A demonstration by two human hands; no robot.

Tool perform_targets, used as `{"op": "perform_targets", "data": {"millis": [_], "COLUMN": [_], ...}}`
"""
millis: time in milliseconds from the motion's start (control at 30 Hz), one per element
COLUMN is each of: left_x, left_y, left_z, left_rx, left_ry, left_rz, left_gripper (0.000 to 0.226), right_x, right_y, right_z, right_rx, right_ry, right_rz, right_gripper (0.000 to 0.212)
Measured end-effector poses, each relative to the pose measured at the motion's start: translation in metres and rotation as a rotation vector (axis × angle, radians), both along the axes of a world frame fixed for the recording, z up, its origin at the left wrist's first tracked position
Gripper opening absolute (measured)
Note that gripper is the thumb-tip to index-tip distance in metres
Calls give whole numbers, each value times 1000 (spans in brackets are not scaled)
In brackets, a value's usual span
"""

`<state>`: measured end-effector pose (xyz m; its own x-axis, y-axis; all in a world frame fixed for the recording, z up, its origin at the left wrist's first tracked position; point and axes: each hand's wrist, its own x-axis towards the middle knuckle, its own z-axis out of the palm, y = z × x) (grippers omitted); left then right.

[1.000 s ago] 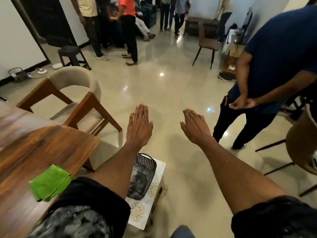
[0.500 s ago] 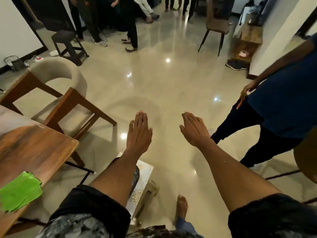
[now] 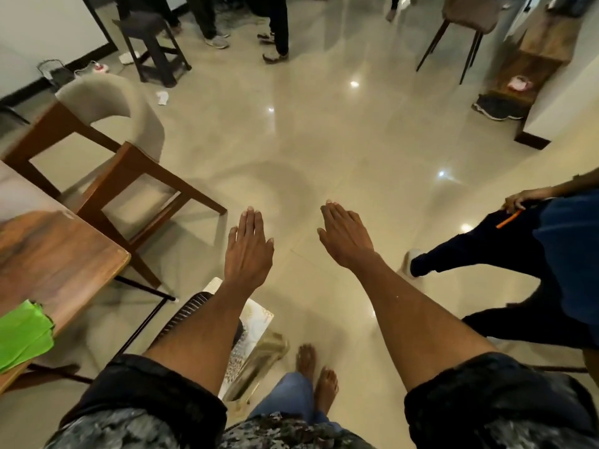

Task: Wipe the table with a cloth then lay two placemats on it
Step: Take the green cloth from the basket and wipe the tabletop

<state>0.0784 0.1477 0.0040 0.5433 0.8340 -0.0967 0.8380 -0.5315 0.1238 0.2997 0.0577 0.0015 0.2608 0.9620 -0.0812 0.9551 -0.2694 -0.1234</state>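
Both your flat, empty hands, left hand [image 3: 249,251] and right hand [image 3: 345,239], stay over the floor while your view has tilted down; the folded green cloth [image 3: 24,332] waits untouched on the brown wooden table [image 3: 61,254] at near left.

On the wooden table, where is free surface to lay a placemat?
The brown wooden table shows bare wood from its rounded corner back toward the beige padded chair. The folded green cloth covers the near strip. Both hands, left hand and right hand, hang flat over floor, holding nothing.
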Motion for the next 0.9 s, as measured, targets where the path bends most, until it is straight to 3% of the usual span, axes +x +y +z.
{"op": "perform_targets", "data": {"millis": [200, 467, 900], "left_x": [23, 76, 53], "left_y": [55, 134, 256], "left_z": [-11, -1, -8], "left_rx": [0, -2, -39], "left_ry": [-25, -76, -52], "left_rz": [90, 140, 455], "left_gripper": [68, 68, 68], "right_x": [19, 79, 84], "right_y": [45, 144, 345], "right_z": [-13, 3, -13], "right_rx": [-12, 18, 3], "right_ry": [61, -18, 4], "right_rz": [67, 125, 454], "right_gripper": [57, 57, 57]}}
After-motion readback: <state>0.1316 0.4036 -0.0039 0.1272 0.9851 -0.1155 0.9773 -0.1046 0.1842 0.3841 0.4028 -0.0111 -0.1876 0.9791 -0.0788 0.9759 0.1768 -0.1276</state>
